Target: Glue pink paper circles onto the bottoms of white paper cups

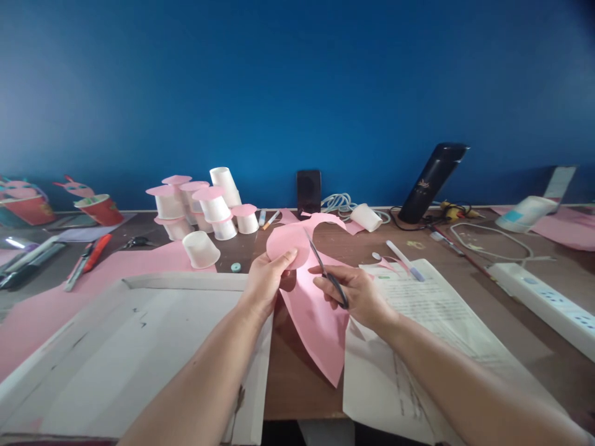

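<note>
My left hand (266, 277) pinches a sheet of pink paper (311, 310) near a rounded part at its top, lifting it above the brown table. My right hand (354, 295) grips black-handled scissors (325, 272), blades pointing up and away into the pink paper beside the rounded part. The lower tail of the pink paper hangs down between my forearms.
A group of upturned white paper cups with pink discs (204, 204) stands at the back left, and a lone cup (201, 249) lies nearer. A white tray (139, 347) lies at the front left, printed papers (418, 322) on the right, a power strip (543, 303) far right. Pens and cutters (88, 259) lie at the left.
</note>
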The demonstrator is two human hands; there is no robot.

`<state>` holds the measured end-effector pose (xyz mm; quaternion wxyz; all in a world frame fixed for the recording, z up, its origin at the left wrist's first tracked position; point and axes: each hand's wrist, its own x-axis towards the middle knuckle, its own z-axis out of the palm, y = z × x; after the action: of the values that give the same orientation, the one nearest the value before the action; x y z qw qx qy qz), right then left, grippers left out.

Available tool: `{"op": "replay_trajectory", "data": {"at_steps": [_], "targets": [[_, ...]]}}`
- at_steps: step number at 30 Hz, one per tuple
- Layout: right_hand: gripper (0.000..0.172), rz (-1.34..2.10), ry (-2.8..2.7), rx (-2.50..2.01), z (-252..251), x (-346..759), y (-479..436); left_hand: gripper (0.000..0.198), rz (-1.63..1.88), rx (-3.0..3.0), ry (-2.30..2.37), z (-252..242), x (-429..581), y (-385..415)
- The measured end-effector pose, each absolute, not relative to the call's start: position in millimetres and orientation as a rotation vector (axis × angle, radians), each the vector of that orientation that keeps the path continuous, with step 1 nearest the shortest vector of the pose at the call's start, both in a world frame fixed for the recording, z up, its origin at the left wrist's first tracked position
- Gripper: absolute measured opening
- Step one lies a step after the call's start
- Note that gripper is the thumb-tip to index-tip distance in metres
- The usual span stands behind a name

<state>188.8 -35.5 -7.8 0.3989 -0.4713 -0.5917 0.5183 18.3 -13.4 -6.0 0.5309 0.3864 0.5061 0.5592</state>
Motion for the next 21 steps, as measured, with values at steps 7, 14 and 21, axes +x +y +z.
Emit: {"op": "replay_trajectory", "data": {"at_steps": [7,14,21], "targets": [[0.047,1.298,-1.496,-1.215,-4.9,188.1,-36.0,0.038,1.367,0.922,1.190,-6.9,18.2,-11.4],[0.047,1.323,-1.480,-1.203,-5.4,188.6,-36.6,0.038,1.396,0.895,1.191,-6.9,16.5,-10.6],[0.048,1.316,-1.481,-1.189,-8.3,186.1,-35.7,0.038,1.445,0.803,1.090,-5.8,22.5,-12.4]]}}
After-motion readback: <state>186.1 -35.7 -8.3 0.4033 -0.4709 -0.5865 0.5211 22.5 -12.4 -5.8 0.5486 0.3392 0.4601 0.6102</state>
